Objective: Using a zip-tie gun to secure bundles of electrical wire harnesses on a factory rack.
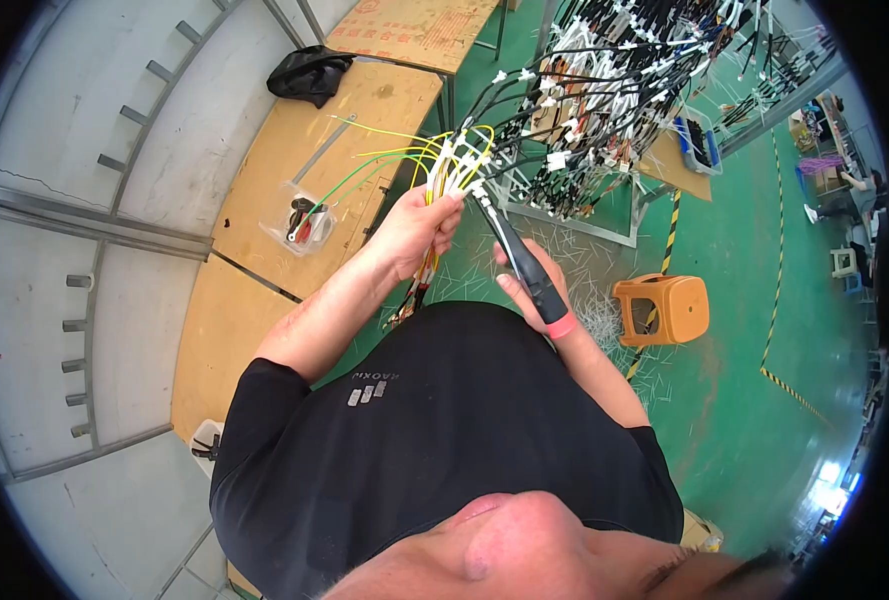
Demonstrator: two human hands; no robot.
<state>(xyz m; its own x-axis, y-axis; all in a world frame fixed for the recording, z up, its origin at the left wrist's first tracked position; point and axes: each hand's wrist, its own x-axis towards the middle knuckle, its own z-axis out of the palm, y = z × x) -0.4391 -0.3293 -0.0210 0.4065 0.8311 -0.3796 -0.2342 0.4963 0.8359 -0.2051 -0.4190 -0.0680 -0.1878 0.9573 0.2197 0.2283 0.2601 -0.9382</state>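
In the middle, my left hand is closed around a bundle of wires, mostly white with yellow and green ones fanning out above the fist. The lower ends of the wires hang beneath that hand. My right hand grips a black cable tie gun with a pink end near the wrist. Its metal nose meets the bundle just to the right of my left fist. Some fingers of the right hand are hidden behind the tool. Black cable branches run from the bundle toward the upper right.
A rack of black and white wire harnesses stands at upper right, beside a blue bin. Wooden tables line the left, carrying a plastic bag of parts and a black bag. An orange stool and white clippings are on the green floor.
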